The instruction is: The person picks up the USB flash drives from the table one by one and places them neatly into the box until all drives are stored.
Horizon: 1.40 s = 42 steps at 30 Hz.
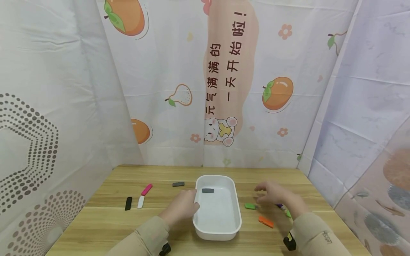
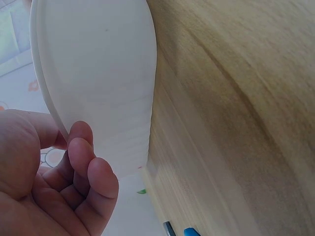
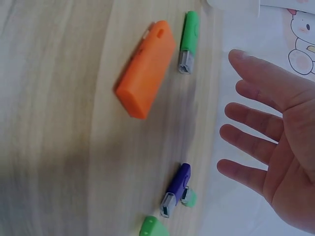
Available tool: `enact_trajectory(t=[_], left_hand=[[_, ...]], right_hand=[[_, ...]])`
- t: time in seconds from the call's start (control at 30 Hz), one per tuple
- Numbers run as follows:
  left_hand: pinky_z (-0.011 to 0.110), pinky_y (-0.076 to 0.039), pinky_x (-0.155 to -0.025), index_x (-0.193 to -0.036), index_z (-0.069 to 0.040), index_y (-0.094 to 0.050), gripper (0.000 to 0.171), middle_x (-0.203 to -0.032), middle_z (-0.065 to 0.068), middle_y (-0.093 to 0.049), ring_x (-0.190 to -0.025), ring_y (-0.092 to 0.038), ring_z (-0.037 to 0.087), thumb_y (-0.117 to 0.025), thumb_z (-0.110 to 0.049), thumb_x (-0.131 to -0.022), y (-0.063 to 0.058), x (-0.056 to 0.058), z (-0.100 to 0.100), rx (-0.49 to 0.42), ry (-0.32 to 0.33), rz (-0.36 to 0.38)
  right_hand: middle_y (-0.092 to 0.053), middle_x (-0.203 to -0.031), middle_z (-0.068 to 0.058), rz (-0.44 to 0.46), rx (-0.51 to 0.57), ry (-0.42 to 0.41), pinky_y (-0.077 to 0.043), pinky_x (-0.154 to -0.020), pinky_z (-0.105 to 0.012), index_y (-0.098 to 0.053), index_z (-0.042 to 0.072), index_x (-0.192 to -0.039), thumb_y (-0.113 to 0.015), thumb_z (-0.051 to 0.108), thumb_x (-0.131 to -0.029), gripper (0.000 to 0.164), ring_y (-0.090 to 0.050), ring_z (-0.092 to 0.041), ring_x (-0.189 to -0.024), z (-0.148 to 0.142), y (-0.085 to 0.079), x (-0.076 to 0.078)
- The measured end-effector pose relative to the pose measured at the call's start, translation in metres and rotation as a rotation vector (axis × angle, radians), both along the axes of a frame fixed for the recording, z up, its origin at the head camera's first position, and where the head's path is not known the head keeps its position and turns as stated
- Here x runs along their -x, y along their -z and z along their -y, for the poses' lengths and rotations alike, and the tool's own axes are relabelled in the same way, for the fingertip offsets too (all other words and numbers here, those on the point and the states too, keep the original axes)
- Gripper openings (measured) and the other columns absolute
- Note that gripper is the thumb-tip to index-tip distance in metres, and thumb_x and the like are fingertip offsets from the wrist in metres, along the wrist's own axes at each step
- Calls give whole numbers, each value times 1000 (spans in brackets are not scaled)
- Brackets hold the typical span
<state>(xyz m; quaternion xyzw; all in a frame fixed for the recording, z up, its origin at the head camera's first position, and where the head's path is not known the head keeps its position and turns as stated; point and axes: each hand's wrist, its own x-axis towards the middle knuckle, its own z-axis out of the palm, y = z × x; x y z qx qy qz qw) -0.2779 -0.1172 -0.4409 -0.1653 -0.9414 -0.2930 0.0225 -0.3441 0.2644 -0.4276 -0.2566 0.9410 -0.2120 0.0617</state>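
A white plastic tray [image 1: 217,213] sits mid-table with a dark grey USB stick [image 1: 208,190] inside near its far end. My left hand [image 1: 183,205] pinches the left side of the tray's rim; in the left wrist view its fingertips [image 2: 102,178] curl against the outer wall. To the tray's right, my right hand [image 1: 272,195] hovers with fingers spread and holds nothing. Close by lie a green USB stick [image 3: 189,42] with a bare metal plug, an orange USB stick [image 3: 146,71] and a purple USB stick [image 3: 176,189] with light green pieces beside it.
On the table's left lie a black USB stick [image 1: 128,203], a white one [image 1: 141,202] and a pink one [image 1: 147,189]. Another grey stick [image 1: 178,184] lies left of the tray's far end. Printed curtains [image 1: 179,53] stand behind and at both sides.
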Motion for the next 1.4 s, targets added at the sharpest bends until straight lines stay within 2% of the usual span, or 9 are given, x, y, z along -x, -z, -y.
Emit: enact_trajectory(t=[0.4,0.67,0.9,1.03,1.27,1.4], left_hand=[[33,-54,-65,-116,5,-66,28,-88,5,-65,-72,-57,17,-66,-6,-90,0,1,-1,12,-18,18],[32,-54,-65,-118,6,-65,30,-91,7,-67,-73,-57,17,-66,-6,-91,0,2,-2,16,-18,21],[33,-54,-65,-119,7,-65,31,-91,8,-67,-72,-57,18,-66,-6,-90,-2,1,-2,8,-18,20],[34,-54,-67,-119,7,-65,32,-95,11,-68,-74,-57,18,-66,-6,-90,-1,1,-2,15,-19,21],[35,-56,-68,-121,7,-64,33,-100,14,-69,-74,-58,18,-66,-6,-91,0,1,-1,4,-28,38],[34,-55,-66,-117,7,-66,30,-94,11,-69,-73,-57,17,-66,-6,-90,2,1,0,9,-19,19]], right_hand=[[-68,-121,-15,24,10,-21,-47,-98,-60,-69,1,-121,-86,26,-81,50,-60,-42,-117,1,7,-6],[-69,-119,-14,53,41,-24,-48,-96,-60,-69,2,-119,-86,22,-79,48,-61,-40,-113,-1,16,-9],[-69,-106,-4,61,40,-67,-54,-84,-50,-73,8,-111,-85,20,-80,35,-62,-27,-98,0,21,-7],[-69,-103,0,56,25,-82,-54,-81,-46,-74,9,-109,-84,21,-82,32,-62,-24,-95,1,22,-7],[-70,-110,-3,50,24,-64,-52,-90,-56,-74,8,-110,-86,20,-80,34,-63,-30,-104,2,24,-8],[-69,-114,-5,49,15,-62,-49,-94,-58,-76,11,-108,-86,19,-80,31,-61,-33,-108,3,26,-7]])
